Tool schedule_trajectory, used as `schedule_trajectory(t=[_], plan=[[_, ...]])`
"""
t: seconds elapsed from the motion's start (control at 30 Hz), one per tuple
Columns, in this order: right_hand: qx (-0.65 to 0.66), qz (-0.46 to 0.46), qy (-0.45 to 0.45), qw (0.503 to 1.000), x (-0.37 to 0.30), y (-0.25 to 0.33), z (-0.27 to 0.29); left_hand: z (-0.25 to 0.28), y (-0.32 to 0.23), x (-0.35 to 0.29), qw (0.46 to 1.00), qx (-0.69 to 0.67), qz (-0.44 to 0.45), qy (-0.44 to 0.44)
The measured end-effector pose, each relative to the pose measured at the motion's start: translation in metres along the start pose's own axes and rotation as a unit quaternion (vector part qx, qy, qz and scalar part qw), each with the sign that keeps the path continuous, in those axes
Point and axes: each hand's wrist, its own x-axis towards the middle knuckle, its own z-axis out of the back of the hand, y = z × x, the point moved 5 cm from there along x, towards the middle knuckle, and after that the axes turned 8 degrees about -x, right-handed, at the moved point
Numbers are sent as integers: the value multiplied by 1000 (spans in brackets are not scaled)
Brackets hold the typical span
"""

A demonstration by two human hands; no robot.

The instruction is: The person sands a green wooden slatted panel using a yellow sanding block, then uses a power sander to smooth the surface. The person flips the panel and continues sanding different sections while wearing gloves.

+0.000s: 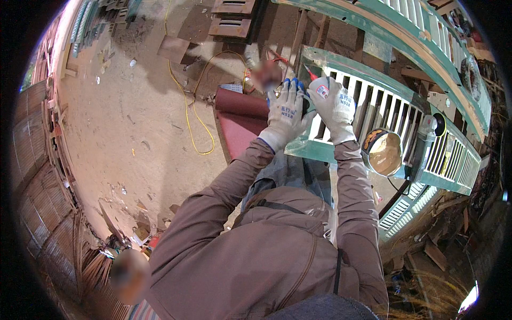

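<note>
A green-framed louvred shutter [314,149] with pale slats lies in front of me. In my gloved right hand [336,109] is a small white bottle [320,88] with a pointed red nozzle, tilted over the frame's near-left corner. My left hand [287,109], in a matching white glove with blue fingertips, reaches over the shutter's left edge. Its fingers are stretched out, and I see nothing held in them. What lies under the palm is hidden. To the right of my right hand, a round tin [383,153] and an angle grinder [426,130] rest on the slats.
A dark red roll of sheet material [242,104] lies partly unrolled left of the shutter. A yellow cord [198,122] loops across the dirt floor. More green shutters [453,74] stand at the far right. Wooden pieces [229,26] are stacked at the back. A blurred person [130,277] is at lower left.
</note>
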Motion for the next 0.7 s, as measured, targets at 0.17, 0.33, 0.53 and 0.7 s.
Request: schedule_trajectory(t=[0.17, 0.33, 0.53, 0.7], plan=[[-9, 1, -8, 1000, 0, -1, -2, 2, -1, 1, 999, -21, 11, 21], [-5, -18, -34, 999, -7, -10, 2, 1, 2, 1, 1000, -16, 3, 12], [-23, -48, -38, 998, -13, -30, 10, 3, 2, 0, 999, -17, -20, -24], [-40, -49, -62, 996, -17, -39, 5, 3, 2, 0, 999, -10, -28, -30]])
